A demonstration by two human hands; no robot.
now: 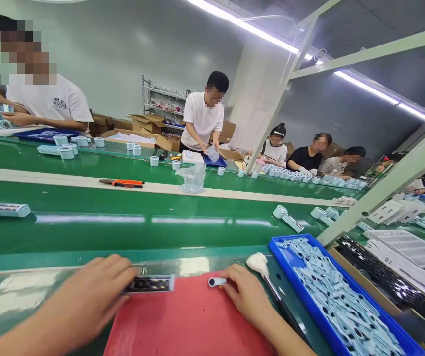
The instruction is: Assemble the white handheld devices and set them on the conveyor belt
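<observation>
My left hand (86, 291) rests at the far left corner of a red mat (190, 321), its fingertips pinching the end of a long narrow dark part with a pale frame (151, 283). My right hand (247, 294) lies on the mat's far right side and holds a small light-blue piece with a dark hole (215, 282) between its fingers. A brush with a white fluffy head (257, 263) lies just beyond my right hand.
A blue tray (290, 247) full of several light-blue parts stands at the right. Green conveyor belts (123, 232) run across, carrying round blue parts, a clear bag (193, 178) and orange-handled pliers (123, 183). Several people work on the far side. A slanted frame post (383, 193) rises at right.
</observation>
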